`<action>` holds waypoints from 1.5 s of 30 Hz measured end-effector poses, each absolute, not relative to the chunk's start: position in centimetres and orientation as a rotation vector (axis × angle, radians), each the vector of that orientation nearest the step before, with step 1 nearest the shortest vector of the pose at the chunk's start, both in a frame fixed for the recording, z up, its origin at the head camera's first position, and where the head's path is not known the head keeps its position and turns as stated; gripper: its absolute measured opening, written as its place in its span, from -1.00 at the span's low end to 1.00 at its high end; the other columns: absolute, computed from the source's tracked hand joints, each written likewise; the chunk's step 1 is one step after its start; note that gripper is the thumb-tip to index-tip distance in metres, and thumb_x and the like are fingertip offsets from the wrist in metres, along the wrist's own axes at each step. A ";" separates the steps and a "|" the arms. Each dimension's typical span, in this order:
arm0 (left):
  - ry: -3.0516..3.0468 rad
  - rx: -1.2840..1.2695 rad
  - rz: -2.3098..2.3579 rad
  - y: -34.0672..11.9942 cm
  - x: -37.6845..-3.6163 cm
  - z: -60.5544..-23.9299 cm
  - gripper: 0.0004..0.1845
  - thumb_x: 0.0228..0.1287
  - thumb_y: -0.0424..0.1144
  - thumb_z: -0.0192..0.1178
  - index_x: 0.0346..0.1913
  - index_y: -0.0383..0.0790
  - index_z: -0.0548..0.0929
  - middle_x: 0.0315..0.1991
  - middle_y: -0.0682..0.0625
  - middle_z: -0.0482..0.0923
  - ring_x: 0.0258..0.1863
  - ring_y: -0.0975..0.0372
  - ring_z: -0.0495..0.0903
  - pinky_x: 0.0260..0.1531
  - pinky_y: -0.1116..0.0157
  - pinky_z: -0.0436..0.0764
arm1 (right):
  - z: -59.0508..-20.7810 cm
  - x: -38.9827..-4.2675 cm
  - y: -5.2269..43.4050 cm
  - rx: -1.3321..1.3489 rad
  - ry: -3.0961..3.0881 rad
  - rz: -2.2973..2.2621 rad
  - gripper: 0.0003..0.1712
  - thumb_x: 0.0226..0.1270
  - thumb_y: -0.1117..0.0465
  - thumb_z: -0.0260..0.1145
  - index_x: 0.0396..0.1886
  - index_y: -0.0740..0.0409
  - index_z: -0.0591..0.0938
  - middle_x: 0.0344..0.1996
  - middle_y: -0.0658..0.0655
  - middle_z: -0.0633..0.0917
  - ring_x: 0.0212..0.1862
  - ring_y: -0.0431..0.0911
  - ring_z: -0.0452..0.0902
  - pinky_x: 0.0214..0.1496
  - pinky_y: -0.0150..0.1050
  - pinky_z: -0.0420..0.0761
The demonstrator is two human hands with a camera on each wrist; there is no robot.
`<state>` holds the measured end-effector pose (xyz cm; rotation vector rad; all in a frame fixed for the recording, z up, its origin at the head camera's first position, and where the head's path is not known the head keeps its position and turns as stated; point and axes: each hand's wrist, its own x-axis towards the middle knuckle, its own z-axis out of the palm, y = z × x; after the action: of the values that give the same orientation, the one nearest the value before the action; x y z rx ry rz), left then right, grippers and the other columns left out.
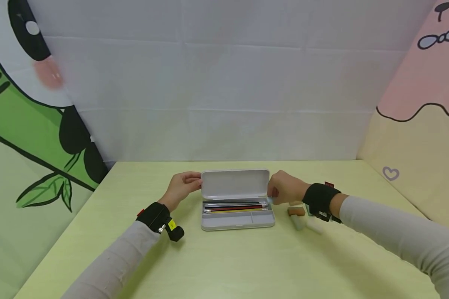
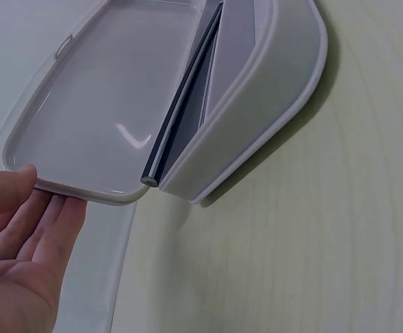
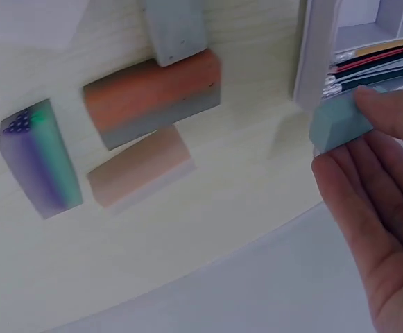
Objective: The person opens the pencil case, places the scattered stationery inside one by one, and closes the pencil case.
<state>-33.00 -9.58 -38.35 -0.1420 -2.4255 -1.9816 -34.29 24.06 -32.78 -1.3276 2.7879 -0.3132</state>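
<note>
A pale grey pencil case [image 1: 217,224] lies on the table with its lid [image 1: 235,185] raised. Several pencils [image 1: 235,206] rest lengthwise in its back compartment. At the lid's left end, my left hand [image 1: 181,189] pinches the rim, thumb on the inside and fingers behind, as the left wrist view shows. My right hand [image 1: 287,187] is at the case's right end. Between its thumb and fingers it holds a small light teal eraser [image 3: 340,123], close to the case's side wall and the pencil ends.
Right of the case lie an orange and grey eraser [image 3: 152,97], a peach block [image 3: 140,166], a purple and green block [image 3: 41,163] and a pale grey block [image 3: 177,31]. A white piece [image 3: 35,21] is beside them. The yellow table [image 1: 209,265] ends at a white backdrop [image 1: 224,137].
</note>
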 end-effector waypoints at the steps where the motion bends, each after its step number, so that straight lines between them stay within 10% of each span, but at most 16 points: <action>1: -2.426 -0.142 -1.982 -9.6 -33.0 -38.3 -0.59 0.34 -0.33 0.18 0.20 -0.43 0.49 0.10 -0.30 0.61 -0.10 0.28 0.70 0.22 0.08 0.58 | -32.7 -34.2 23.7 -1.328 2.779 -0.323 -0.87 -0.13 0.48 0.46 -0.50 0.25 0.75 -0.52 0.08 0.74 -0.48 -0.27 0.58 -0.41 -0.48 0.64; 45: -2.406 -0.185 -2.000 -9.8 -33.1 -38.6 -0.58 0.34 -0.34 0.18 0.20 -0.46 0.48 0.08 -0.30 0.62 -0.19 0.39 0.69 0.17 0.16 0.63 | -34.0 -31.9 24.6 -1.160 2.776 -0.394 -0.85 -0.12 0.40 0.53 -0.47 0.25 0.75 -0.49 0.08 0.75 -0.44 -0.24 0.56 -0.38 -0.48 0.62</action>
<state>-33.11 -9.76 -38.56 -0.1848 -2.4060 -2.0003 -31.92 24.60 -34.05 -1.1605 2.7758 -0.3941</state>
